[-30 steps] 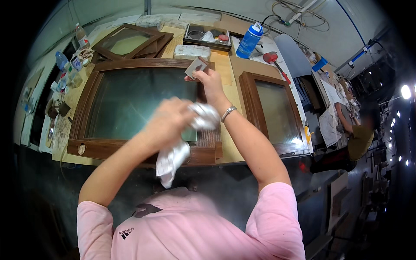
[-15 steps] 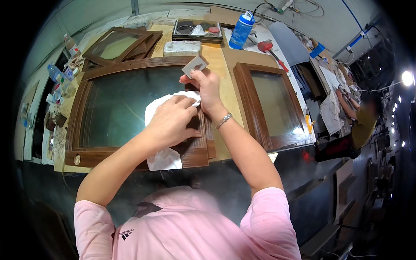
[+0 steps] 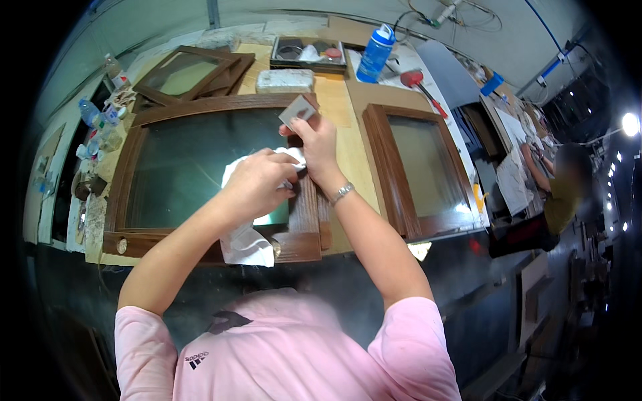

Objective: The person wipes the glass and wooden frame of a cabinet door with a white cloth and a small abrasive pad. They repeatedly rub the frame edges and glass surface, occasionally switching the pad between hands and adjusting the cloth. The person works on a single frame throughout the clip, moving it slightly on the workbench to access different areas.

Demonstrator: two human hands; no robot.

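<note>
A large brown wooden door frame with a glass panel (image 3: 180,170) lies flat in front of me. My left hand (image 3: 255,182) is closed on a crumpled white cloth (image 3: 249,244) over the glass, near the right rail. The cloth's lower end hangs over the frame's near edge. My right hand (image 3: 318,144), beside that rail's upper part, grips a small flat beige square piece (image 3: 298,111) with a dark patch, tilted up between thumb and fingers. What the piece is made of cannot be told.
A narrower glazed frame (image 3: 391,170) lies to the right. Behind are a whitish block (image 3: 285,81), a tray (image 3: 275,65) of small items, a blue bottle (image 3: 376,57) and a red-headed mallet (image 3: 412,78). Smaller frames (image 3: 231,77) are stacked back left. A co-worker (image 3: 562,197) is far right.
My left hand has drawn its fingers in around the cloth, and the thumb has come off the right rail. The cloth is more bunched. My right hand keeps its hold on the square piece.
</note>
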